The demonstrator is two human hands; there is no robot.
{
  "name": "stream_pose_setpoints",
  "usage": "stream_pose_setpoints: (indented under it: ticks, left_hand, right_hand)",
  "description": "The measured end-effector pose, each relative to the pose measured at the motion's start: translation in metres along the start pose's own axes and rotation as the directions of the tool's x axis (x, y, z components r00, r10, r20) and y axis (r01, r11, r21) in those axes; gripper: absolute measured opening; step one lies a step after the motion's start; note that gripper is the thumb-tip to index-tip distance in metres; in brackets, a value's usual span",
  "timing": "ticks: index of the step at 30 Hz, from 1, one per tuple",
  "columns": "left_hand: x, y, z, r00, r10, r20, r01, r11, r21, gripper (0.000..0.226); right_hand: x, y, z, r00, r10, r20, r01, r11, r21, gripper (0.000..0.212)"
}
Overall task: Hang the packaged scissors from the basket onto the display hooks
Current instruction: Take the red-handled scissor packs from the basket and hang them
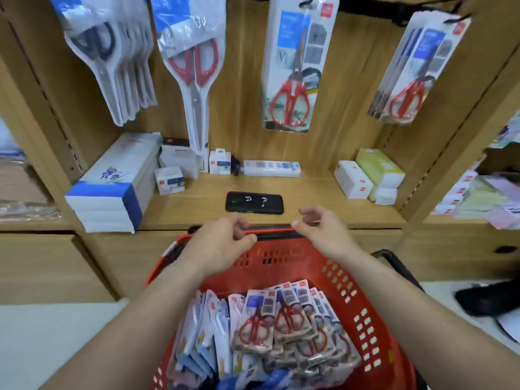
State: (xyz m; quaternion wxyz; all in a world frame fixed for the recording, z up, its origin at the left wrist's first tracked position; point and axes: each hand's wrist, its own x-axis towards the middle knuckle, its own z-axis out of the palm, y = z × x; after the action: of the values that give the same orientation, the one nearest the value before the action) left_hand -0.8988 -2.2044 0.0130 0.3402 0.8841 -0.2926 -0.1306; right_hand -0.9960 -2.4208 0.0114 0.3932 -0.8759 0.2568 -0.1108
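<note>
A red plastic basket (354,280) stands in front of me against a wooden display shelf. It is full of packaged scissors (281,319), red-handled ones on grey cards at the right and blue-white packs at the left. My left hand (222,246) grips the basket's far rim, fingers curled over it. My right hand (320,232) is just above the same rim, fingers loosely bent and holding nothing. Above, red-handled scissor packs (292,80) hang from a black hook (308,1). More packs (413,80) hang at the right.
Long red scissors (194,66) and black-handled packs (112,52) hang at the upper left. A black phone (254,202) lies on the shelf board just beyond the basket. Boxes (112,190) stand at the left, white and green boxes (368,175) at the right.
</note>
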Motion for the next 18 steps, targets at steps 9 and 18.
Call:
stream_pose_setpoints:
  ticks: [9, 18]
  left_hand:
    - [-0.051, -0.069, 0.113, 0.927, -0.168, 0.334, 0.083, 0.964, 0.252, 0.053]
    - [-0.026, -0.093, 0.172, 0.882, -0.329, 0.336, 0.259, 0.936, 0.238, 0.061]
  right_hand:
    - [-0.052, 0.125, 0.052, 0.866, 0.305, 0.396, -0.2, 0.937, -0.286, 0.055]
    - [-0.048, 0.174, 0.071, 0.768, 0.528, 0.361, -0.351, 0.82, -0.453, 0.087]
